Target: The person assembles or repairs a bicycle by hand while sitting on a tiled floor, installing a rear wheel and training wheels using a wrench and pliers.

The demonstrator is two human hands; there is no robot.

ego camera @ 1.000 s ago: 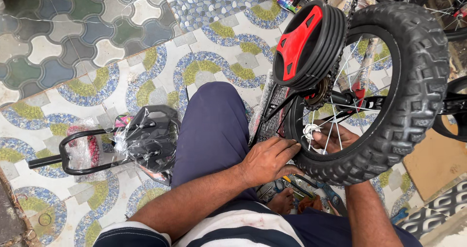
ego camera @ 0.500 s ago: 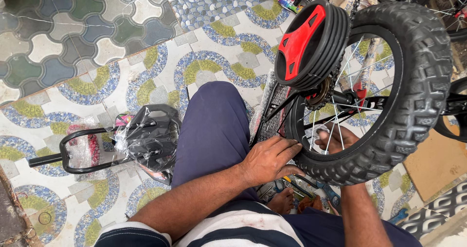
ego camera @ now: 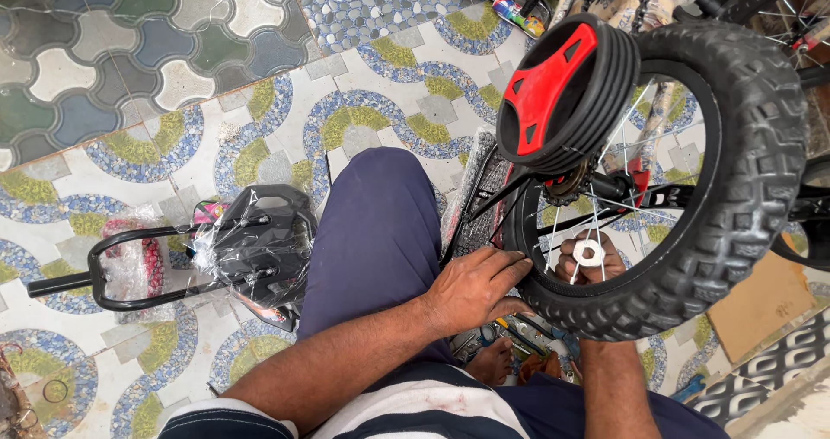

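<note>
Left hand clamped on knobby tire near edge. Right hand behind spokes, fingers pinching white washer; axle hub just above washer.

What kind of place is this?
Probably a bicycle repair or assembly shop: a knobby bicycle wheel, a plastic-wrapped saddle and hand tools lie on the patterned tile floor.

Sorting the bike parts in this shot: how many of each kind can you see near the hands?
Knobby tyre wheel: 1
Red-and-black training wheel: 1
White washer: 1
Plastic-wrapped black saddle: 1
Total: 4
</note>
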